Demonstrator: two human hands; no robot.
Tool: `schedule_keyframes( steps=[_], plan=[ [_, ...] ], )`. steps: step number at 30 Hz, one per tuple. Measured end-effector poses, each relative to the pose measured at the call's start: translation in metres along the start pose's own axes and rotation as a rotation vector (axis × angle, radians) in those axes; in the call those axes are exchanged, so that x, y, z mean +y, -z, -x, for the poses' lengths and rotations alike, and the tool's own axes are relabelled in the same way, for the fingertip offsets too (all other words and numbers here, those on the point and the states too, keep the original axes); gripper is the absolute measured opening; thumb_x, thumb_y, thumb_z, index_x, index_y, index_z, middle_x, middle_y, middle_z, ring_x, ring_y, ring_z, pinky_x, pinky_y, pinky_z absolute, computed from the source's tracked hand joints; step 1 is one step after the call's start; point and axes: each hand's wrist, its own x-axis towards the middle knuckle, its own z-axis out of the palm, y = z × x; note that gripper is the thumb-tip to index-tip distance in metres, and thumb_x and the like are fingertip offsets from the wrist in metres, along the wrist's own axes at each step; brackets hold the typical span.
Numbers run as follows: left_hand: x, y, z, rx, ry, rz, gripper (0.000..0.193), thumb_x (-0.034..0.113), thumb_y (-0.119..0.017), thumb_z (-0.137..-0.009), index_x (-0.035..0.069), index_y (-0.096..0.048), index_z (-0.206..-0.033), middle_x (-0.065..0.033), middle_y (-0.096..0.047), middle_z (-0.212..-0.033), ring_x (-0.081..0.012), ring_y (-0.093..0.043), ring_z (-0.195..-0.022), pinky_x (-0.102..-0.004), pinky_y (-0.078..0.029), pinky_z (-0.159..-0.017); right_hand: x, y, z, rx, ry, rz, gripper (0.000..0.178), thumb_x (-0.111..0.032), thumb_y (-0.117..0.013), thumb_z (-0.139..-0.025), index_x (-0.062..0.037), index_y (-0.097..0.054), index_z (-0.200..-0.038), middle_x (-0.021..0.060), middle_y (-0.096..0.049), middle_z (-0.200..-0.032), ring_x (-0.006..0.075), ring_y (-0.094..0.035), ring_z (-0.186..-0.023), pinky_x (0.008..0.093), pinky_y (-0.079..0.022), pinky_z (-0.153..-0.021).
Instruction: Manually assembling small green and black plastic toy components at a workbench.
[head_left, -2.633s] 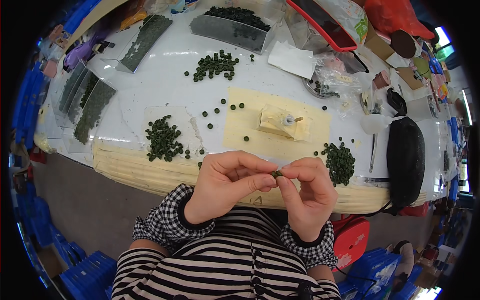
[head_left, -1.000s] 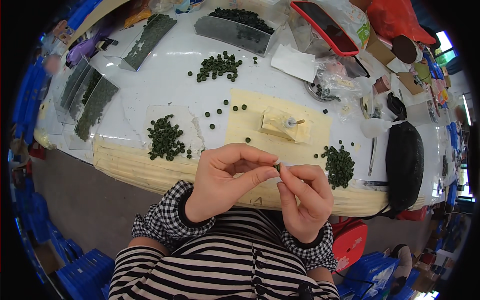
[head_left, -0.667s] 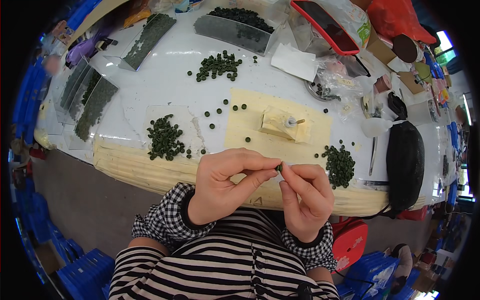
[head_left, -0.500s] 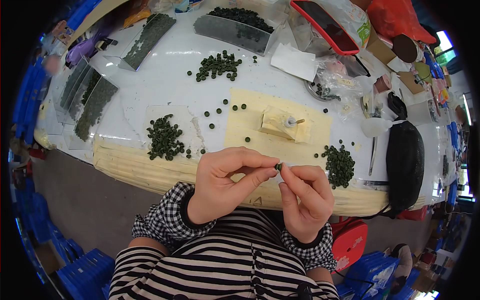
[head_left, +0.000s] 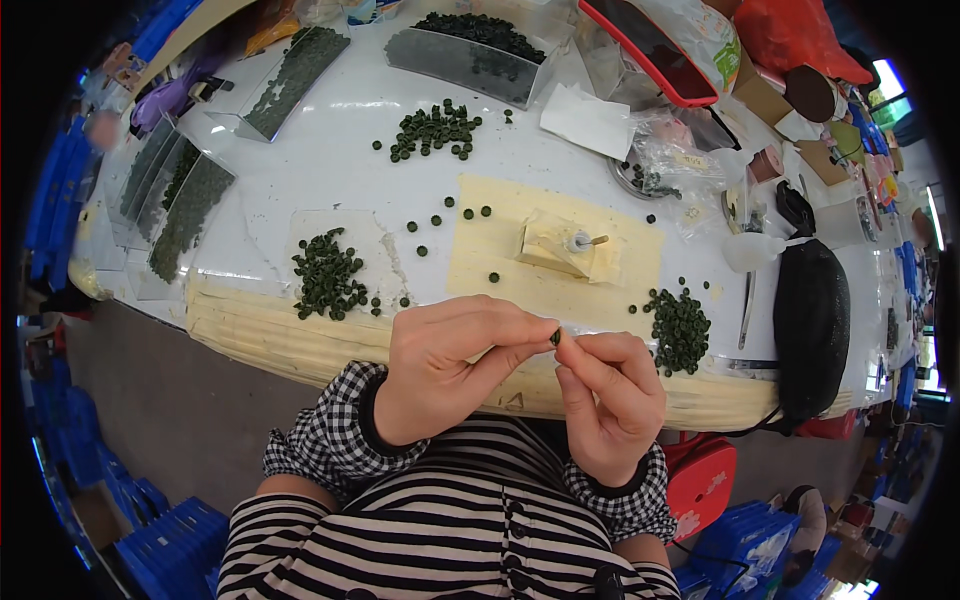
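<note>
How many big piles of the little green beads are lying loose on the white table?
3. One pile lies at the far middle, one pile at the near left, and one pile at the near right beside the right hand. More beads fill trays, and bags may hide others.

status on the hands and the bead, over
Left hand pinching small dark green bead at fingertips. Right hand closed up against it, pinching something too small to tell. Both above table's near edge; nothing between them.

Yellow mat (head_left: 500,255) ahead of the grip, bearing a small block with a peg (head_left: 565,246). Black pouch (head_left: 811,325) far right. Clear trays (head_left: 180,200) of dark beads far left.
</note>
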Motion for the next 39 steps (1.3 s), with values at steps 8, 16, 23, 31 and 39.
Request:
schedule_keyframes(
  steps=[8,16,23,31,39],
  plan=[
    [-0.0044,0.0019,0.0049,-0.040,0.244,0.419,0.019,-0.004,-0.068,-0.085,-0.003,-0.070,-0.104,-0.0130,-0.070,-0.093,-0.0140,-0.068,-0.084,-0.0242,-0.056,-0.073,-0.0012,0.0020,-0.0053,-0.009,0.051,0.007,0.035,0.008,-0.071,-0.075,-0.0013,-0.071,-0.109,0.0102,-0.064,-0.091,0.0198,-0.061,-0.077,0.0270,-0.048,-0.067],
    [-0.0059,0.0020,0.0046,-0.044,0.191,0.419,0.019,-0.005,-0.067,-0.086,-0.003,-0.070,-0.104,-0.0133,-0.070,-0.094,-0.0145,-0.068,-0.085,-0.0237,-0.055,-0.075,-0.0022,0.0029,-0.0052,-0.020,0.057,0.044,0.035,0.007,-0.072,-0.074,-0.0020,-0.072,-0.108,0.0093,-0.065,-0.091,0.0208,-0.061,-0.077,0.0283,-0.049,-0.068],
    [-0.0061,0.0031,0.0033,-0.041,0.148,0.326,0.017,-0.004,-0.068,-0.085,-0.001,-0.071,-0.102,-0.0118,-0.071,-0.089,-0.0131,-0.068,-0.081,-0.0229,-0.054,-0.071,-0.0022,0.0029,-0.0052,-0.025,0.061,0.054,0.035,0.007,-0.072,-0.074,-0.0021,-0.072,-0.108,0.0088,-0.064,-0.090,0.0203,-0.060,-0.076,0.0283,-0.048,-0.066],
    [-0.0063,0.0020,0.0027,-0.022,0.137,0.279,0.016,-0.002,-0.070,-0.084,0.000,-0.072,-0.100,-0.0106,-0.071,-0.085,-0.0118,-0.067,-0.076,-0.0224,-0.052,-0.067,-0.0008,0.0021,-0.0057,-0.030,0.092,0.065,0.034,0.007,-0.072,-0.074,-0.0012,-0.072,-0.108,0.0088,-0.064,-0.089,0.0201,-0.060,-0.075,0.0285,-0.047,-0.065],
    [-0.0073,0.0020,0.0022,-0.016,0.150,0.293,0.016,-0.003,-0.070,-0.084,0.000,-0.072,-0.099,-0.0106,-0.071,-0.085,-0.0115,-0.066,-0.075,-0.0221,-0.052,-0.067,0.0005,0.0015,-0.0066,-0.036,0.102,0.067,0.034,0.007,-0.072,-0.075,-0.0007,-0.071,-0.108,0.0091,-0.064,-0.090,0.0204,-0.060,-0.076,0.0288,-0.048,-0.066]
  ],
)
